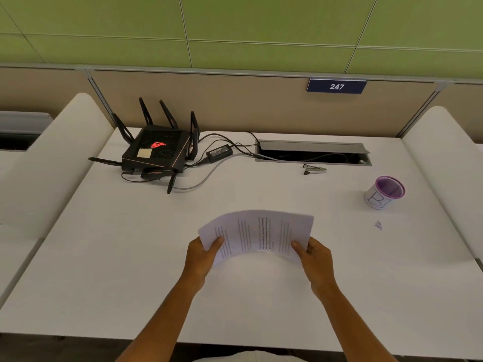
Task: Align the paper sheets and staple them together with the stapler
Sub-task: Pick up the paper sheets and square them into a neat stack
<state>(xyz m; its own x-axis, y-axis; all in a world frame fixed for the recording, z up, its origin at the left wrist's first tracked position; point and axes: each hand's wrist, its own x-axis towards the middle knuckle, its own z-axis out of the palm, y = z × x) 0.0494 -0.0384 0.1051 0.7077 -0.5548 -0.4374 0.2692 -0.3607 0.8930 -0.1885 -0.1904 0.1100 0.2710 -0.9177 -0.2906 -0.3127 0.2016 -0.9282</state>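
White bench (pixel 130 257), beige cubicle partition (pixel 235 100) behind it, green panelled wall (pixel 261 22) above. Blue plate "247" (pixel 336 86) on partition. Open cable hatch (pixel 313 152) set in bench at the back. Curved white side dividers (pixel 52 158) left and right. Even, soft light.

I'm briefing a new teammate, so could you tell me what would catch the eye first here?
Front and centre, the left hand and right hand grip the ends of a bowed stack of papers above the white desk. Next, the black router with its red glowing logo, far left. A purple-rimmed cup stands at right.
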